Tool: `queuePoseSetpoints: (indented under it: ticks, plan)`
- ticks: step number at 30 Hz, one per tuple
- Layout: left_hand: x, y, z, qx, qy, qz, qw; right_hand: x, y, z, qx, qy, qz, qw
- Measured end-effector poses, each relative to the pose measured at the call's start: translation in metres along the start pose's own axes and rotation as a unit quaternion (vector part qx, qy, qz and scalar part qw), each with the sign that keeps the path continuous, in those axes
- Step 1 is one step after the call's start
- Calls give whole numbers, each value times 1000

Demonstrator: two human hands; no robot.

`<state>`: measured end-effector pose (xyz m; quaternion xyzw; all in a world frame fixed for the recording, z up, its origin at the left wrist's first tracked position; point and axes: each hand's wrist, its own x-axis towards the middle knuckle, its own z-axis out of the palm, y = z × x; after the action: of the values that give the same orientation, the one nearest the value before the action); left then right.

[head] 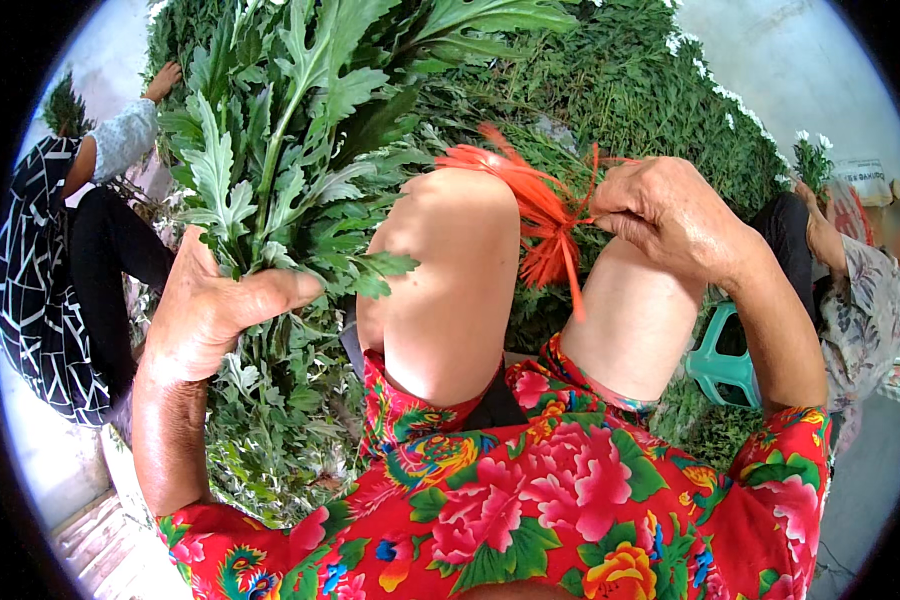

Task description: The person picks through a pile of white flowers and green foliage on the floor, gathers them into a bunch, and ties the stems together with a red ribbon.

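In my left hand (221, 300), at the left, is a bunch of leafy green stems (270, 165), held with the thumb across the front; its leaves reach past the top of the view. My right hand (664, 214) is above my right knee, thumb and forefinger pinching a strand of a red plastic twine bundle (555, 225). The bundle is tied at its middle, and its loose ends spread over my left knee and between the knees. Cut leafy stems with white flowers (630, 97) lie in a large heap beyond my knees.
A co-worker (52, 262) at the left reaches a hand to the heap. Another co-worker (862, 300) sits at the right, near a small upright bunch with white flowers (811, 161). A green plastic stool (709, 356) stands beside my right thigh. Foliage also lies by my left leg.
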<state>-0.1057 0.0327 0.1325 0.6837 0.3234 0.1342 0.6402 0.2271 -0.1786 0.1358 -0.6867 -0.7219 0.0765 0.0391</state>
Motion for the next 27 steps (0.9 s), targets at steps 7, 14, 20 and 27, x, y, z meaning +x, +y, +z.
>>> queuePoseSetpoints:
  ticks: [7, 14, 20, 27]
  plan:
    - [-2, 1, -3, 16, 4, -17, 1000, -8, -26, -6, 226, 20, 49, 973]
    - [5, 5, 6, 6, -21, -15, 1000, -11, -31, -5, 270, 120, 79, 952]
    - [10, 3, 10, -5, -47, 7, 999, -20, -27, -36, 391, 244, 82, 884]
    - [-2, 21, 18, -25, -45, 17, 999, -68, 44, -94, 120, 717, 143, 672]
